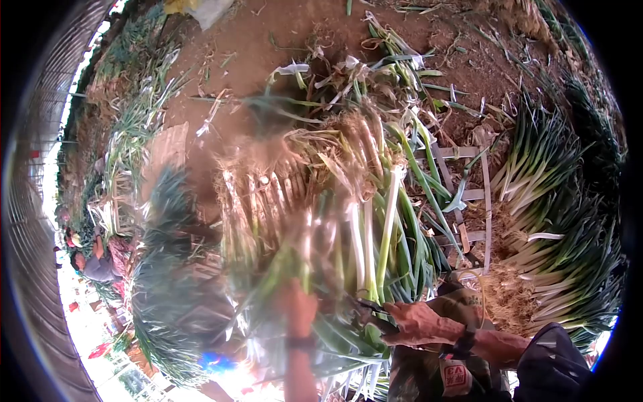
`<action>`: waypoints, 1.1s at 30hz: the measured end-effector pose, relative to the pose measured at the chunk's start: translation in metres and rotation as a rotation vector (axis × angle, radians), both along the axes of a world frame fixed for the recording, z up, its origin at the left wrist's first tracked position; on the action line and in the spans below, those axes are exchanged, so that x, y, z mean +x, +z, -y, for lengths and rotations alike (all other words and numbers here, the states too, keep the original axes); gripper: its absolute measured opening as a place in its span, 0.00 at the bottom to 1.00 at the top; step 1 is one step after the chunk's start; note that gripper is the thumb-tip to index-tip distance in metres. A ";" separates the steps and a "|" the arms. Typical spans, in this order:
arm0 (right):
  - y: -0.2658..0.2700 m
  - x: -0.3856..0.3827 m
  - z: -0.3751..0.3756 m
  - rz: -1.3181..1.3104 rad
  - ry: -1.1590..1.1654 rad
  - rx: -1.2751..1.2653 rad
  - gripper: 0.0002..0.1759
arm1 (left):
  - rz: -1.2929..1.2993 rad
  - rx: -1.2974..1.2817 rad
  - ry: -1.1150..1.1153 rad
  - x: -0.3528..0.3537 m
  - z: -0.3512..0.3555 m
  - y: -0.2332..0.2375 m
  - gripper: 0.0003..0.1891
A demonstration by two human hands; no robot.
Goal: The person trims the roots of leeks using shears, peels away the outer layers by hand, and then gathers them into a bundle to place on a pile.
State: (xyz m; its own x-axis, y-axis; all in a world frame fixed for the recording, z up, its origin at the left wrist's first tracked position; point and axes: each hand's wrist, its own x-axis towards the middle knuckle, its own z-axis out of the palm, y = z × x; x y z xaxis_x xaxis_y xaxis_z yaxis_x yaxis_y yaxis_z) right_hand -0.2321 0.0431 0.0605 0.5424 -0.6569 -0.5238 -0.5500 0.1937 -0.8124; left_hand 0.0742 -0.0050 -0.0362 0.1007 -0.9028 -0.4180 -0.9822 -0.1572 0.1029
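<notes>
My left hand (295, 307) is blurred at the lower middle, closed around the green part of a green onion (305, 258), whose pale stalk points away from me. Single fingers do not show clearly. My right hand (418, 323), wearing a dark wristband, is wrapped around a dark two-pronged tool (376, 312) that looks like scissors. Its tips reach the green leaves to the left. Just beyond it lie thick white-stemmed green onions (358, 244). A row of rooted green onions (264, 201) lies beyond my left hand, roots pointing away.
Piles of green onions (569, 261) line the right side, and another leafy pile (164, 261) stands blurred at left. A pale slatted frame (486, 214) lies right of the middle. Trimmings (402, 57) litter the brown soil (274, 33). A cardboard piece (167, 151) lies at left.
</notes>
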 end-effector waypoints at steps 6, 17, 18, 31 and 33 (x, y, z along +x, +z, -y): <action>0.005 0.000 -0.004 0.085 -0.004 0.225 0.31 | 0.021 -0.079 0.034 -0.014 -0.046 -0.022 0.27; -0.035 0.023 -0.005 -0.025 0.088 0.129 0.28 | -0.052 -0.144 0.032 -0.019 -0.053 -0.041 0.32; -0.037 0.026 -0.001 -0.040 0.075 0.129 0.28 | -0.067 -0.148 0.025 -0.019 -0.051 -0.041 0.32; -0.045 0.048 0.079 -0.133 -0.018 -0.011 0.28 | -0.118 0.111 0.278 -0.037 -0.014 -0.024 0.31; -0.051 0.051 0.084 -0.161 0.025 -0.040 0.30 | -0.126 0.187 0.311 -0.042 -0.004 -0.014 0.32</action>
State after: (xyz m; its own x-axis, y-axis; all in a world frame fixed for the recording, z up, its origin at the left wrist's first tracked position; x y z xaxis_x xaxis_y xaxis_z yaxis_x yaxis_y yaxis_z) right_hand -0.1808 -0.0406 0.0090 0.4697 -0.6663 -0.5792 -0.6781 0.1478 -0.7199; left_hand 0.0326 -0.0005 -0.0501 0.2950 -0.7445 -0.5990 -0.8660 -0.4732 0.1617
